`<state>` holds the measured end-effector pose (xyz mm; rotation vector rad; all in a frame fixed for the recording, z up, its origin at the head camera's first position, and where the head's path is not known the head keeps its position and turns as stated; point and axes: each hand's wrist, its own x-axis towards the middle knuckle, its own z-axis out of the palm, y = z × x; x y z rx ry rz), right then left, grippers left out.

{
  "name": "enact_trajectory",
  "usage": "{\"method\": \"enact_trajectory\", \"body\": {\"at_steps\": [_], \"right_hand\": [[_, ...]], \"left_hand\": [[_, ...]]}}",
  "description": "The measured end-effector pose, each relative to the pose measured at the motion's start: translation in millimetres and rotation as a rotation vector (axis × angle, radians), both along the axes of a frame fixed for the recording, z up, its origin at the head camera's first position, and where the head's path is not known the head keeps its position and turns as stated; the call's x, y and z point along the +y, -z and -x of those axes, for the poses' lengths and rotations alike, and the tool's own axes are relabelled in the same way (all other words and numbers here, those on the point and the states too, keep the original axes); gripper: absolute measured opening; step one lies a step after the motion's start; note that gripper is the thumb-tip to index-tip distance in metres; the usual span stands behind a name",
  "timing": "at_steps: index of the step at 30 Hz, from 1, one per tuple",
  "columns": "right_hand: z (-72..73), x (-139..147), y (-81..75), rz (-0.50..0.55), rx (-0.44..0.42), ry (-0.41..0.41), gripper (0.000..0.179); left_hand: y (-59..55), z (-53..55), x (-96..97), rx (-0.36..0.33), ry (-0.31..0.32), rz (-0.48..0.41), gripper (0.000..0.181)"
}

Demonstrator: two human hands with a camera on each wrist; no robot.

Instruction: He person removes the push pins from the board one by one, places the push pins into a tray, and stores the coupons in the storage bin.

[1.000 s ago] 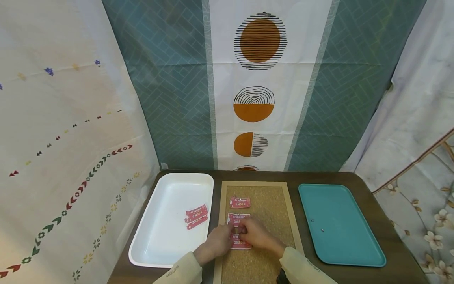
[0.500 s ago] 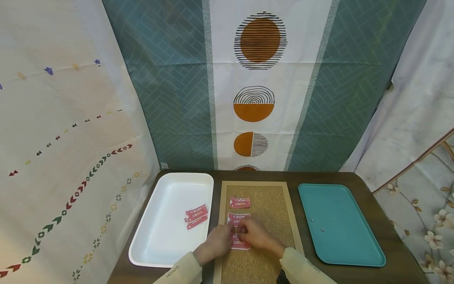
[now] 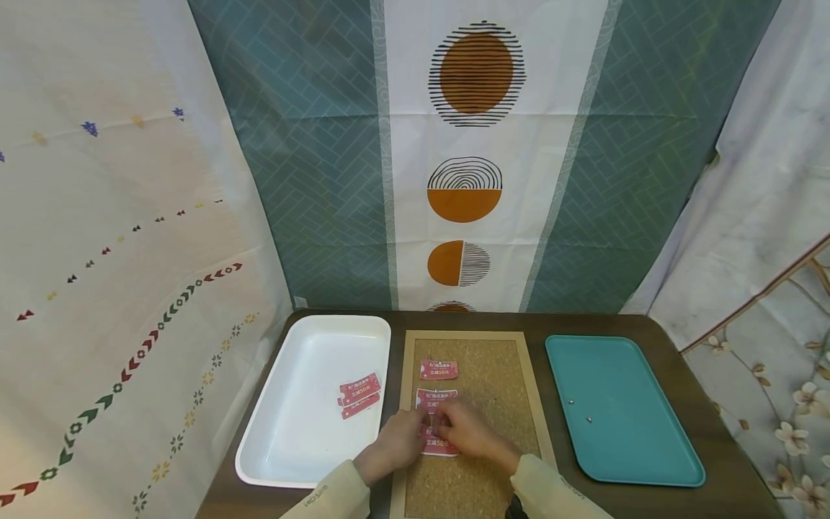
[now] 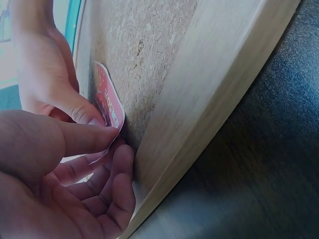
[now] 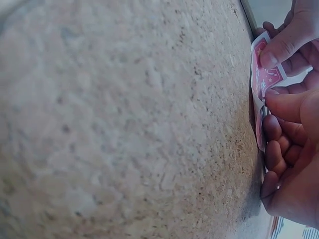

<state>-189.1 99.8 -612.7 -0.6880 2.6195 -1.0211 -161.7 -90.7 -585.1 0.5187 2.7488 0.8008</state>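
Observation:
Over the lowest red paper coupon on the corkboard, my two hands meet. With thumb and fingers my left hand pinches that coupon's edge, seen bent up a little in the left wrist view. My right hand has its thumb and fingertips together at the coupon's upper edge. A small metallic pin, mostly hidden, shows at the right thumb tip. Just above lies a second coupon, partly covered by the hands. Higher still, a third coupon has a small pin at its top.
A white tray at the left holds two overlapping red coupons. On the right, a teal tray carries two tiny shiny pins. The board's wooden frame lies on the dark table.
My right hand's fingers have shifted very slightly at the coupon's upper edge. The left hand, coupons and trays stay where they were.

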Motion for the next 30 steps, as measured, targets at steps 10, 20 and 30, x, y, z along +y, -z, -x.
{"method": "enact_trajectory", "body": {"at_steps": [10,20,30], "right_hand": [[2.5,2.7,0.9,0.050,-0.032,-0.023,0.008],[11.2,14.2,-4.9,0.113,-0.069,-0.063,0.005],[8.5,23.4,-16.5,0.168,-0.127,-0.062,0.004]], "left_hand": [[0.0,0.1,-0.4,-0.013,-0.014,-0.019,0.018],[-7.8,-1.0,-2.9,-0.020,-0.031,-0.088,0.016],[-13.3,3.0,-6.4,-0.009,-0.031,-0.148,0.018]]}}
